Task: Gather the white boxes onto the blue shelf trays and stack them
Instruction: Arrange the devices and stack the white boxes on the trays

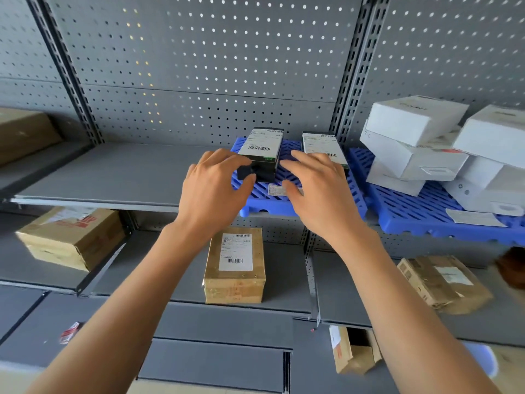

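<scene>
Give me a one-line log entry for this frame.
left hand: on black box | right hand: open, over blue tray | white boxes: stacked right

Both bare forearms extend forward and upward from the bottom corners of the view, converging toward the centre. Left hand (211, 191): back of hand facing the camera, fingers loosely curved forward, thumb out to the right. Right hand (318, 191): back up, fingers spread and nearly straight, pointing up and left, thumb low on its left. The hands sit level, near each other, not touching.
</scene>
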Motion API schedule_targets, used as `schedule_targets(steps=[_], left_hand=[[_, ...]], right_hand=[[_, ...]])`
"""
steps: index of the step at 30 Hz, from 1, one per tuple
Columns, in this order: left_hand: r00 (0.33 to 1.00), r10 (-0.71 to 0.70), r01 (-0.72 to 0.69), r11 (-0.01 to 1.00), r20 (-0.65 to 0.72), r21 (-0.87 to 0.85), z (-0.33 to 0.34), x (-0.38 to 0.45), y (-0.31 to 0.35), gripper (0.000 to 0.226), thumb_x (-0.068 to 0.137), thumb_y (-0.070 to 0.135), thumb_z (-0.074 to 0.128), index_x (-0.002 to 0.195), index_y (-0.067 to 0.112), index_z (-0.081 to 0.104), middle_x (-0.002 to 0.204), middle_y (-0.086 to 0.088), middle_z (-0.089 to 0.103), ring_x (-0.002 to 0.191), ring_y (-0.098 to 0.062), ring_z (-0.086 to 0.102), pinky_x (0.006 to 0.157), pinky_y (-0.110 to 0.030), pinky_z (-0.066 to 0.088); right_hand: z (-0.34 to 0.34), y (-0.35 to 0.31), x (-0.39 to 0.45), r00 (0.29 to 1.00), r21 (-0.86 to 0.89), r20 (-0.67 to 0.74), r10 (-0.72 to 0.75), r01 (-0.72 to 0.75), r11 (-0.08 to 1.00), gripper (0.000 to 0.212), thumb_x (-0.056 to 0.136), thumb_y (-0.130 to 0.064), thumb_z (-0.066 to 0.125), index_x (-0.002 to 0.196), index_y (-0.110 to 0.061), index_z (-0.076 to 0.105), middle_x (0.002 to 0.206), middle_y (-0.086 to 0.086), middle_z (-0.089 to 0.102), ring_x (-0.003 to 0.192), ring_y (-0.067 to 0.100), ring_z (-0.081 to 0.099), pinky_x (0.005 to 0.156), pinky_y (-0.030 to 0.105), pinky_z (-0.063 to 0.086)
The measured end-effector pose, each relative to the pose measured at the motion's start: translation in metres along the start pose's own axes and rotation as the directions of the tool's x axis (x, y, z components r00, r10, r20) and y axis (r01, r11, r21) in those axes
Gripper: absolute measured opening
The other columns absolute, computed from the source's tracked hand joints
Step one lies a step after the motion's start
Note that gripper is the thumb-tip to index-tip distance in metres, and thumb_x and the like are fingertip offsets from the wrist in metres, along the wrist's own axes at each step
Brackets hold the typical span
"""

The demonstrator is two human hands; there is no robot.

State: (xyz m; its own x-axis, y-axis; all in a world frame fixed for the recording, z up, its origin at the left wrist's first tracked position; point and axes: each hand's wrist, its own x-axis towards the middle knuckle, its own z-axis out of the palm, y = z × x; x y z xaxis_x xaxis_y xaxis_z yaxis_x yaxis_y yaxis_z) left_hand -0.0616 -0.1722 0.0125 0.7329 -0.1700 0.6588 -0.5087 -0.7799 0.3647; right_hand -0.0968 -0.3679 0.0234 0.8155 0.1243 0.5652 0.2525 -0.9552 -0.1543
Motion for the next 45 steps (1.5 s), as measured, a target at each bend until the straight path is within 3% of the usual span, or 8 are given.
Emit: schedule_targets(steps=[5,13,21,24,28,31,40,45], left_hand=[[1.0,0.009,-0.01,0.997,-0.01,-0.074,-0.012,-0.015,0.005,0.028,0.092,0.03,0.07,0.119,0.021,0.072,0.115,0.004,0.069,0.106,-0.024,0.061,0.081,-0.042,0.052],[0.993,0.025,0.014,0.947,0.117,-0.322,0.006,-0.055,0.044,0.028,0.093,0.026,0.068,0.12,0.02,0.072,0.121,0.006,0.07,0.116,-0.016,0.063,0.095,-0.037,0.053],[0.979,0.162,-0.107,0.923,0.123,-0.369,0.032,-0.037,0.107,0.045,0.095,0.026,0.067,0.139,0.023,0.058,0.138,0.005,0.06,0.13,-0.017,0.053,0.104,-0.037,0.048],[0.977,0.165,-0.1,0.914,0.136,-0.394,0.049,-0.02,0.136,0.052,0.095,0.027,0.066,0.145,0.024,0.051,0.143,0.006,0.054,0.133,-0.017,0.049,0.105,-0.04,0.048],[0.984,0.119,-0.044,0.886,0.135,-0.462,0.073,0.004,0.172,0.063,0.095,0.029,0.069,0.152,0.027,0.041,0.151,0.008,0.046,0.141,-0.012,0.039,0.115,-0.04,0.04],[0.989,0.104,-0.051,0.909,0.107,-0.413,0.089,0.022,0.188,0.071,0.093,0.034,0.071,0.154,0.026,0.036,0.157,0.006,0.038,0.145,-0.014,0.032,0.114,-0.044,0.04],[0.987,0.02,0.029,0.952,0.158,-0.306,0.119,0.055,0.207,0.089,0.085,0.057,0.071,0.157,0.034,0.026,0.168,0.005,0.013,0.154,-0.015,0.013,0.118,-0.035,0.018],[0.983,0.011,0.051,0.943,0.186,-0.33,0.133,0.059,0.214,0.1,0.083,0.062,0.071,0.16,0.04,0.012,0.169,0.013,-0.004,0.156,-0.012,0.003,0.118,-0.038,0.018]], right_hand=[[-0.016,-0.001,-0.03,0.997,-0.025,0.042,0.057,-0.057,0.998,0.036,0.098,-0.019,0.061,0.134,-0.015,0.063,0.146,0.005,0.054,0.133,0.029,0.045,0.106,0.051,0.04],[-0.05,0.018,-0.085,0.974,-0.048,0.091,0.208,-0.205,0.978,0.039,0.1,-0.023,0.059,0.138,-0.017,0.06,0.151,0.005,0.049,0.137,0.029,0.041,0.108,0.055,0.038],[-0.093,0.078,-0.11,0.944,0.006,-0.046,0.328,-0.328,0.945,0.037,0.099,-0.02,0.06,0.135,-0.013,0.061,0.144,0.004,0.056,0.13,0.031,0.046,0.105,0.053,0.042],[-0.105,0.106,-0.113,0.934,0.052,-0.062,0.352,-0.349,0.936,0.041,0.1,-0.022,0.059,0.14,-0.017,0.056,0.148,0.0,0.051,0.135,0.026,0.041,0.107,0.045,0.04],[-0.114,0.144,-0.11,0.93,0.151,-0.081,0.36,-0.345,0.926,0.044,0.1,-0.02,0.058,0.143,-0.021,0.051,0.146,-0.004,0.051,0.132,0.021,0.039,0.101,0.024,0.033],[-0.114,0.166,-0.104,0.934,0.203,-0.069,0.351,-0.331,0.921,0.05,0.1,-0.02,0.059,0.148,-0.023,0.046,0.152,-0.006,0.045,0.136,0.018,0.036,0.096,0.013,0.023],[-0.103,0.203,-0.094,0.967,0.317,-0.072,0.243,-0.209,0.925,0.054,0.099,-0.019,0.059,0.15,-0.024,0.042,0.154,-0.011,0.042,0.138,0.012,0.04,0.104,0.016,0.032],[-0.103,0.212,-0.092,0.957,0.357,-0.089,0.276,-0.228,0.906,0.06,0.1,-0.023,0.058,0.155,-0.026,0.035,0.154,-0.012,0.043,0.141,0.008,0.038,0.112,0.023,0.034]])
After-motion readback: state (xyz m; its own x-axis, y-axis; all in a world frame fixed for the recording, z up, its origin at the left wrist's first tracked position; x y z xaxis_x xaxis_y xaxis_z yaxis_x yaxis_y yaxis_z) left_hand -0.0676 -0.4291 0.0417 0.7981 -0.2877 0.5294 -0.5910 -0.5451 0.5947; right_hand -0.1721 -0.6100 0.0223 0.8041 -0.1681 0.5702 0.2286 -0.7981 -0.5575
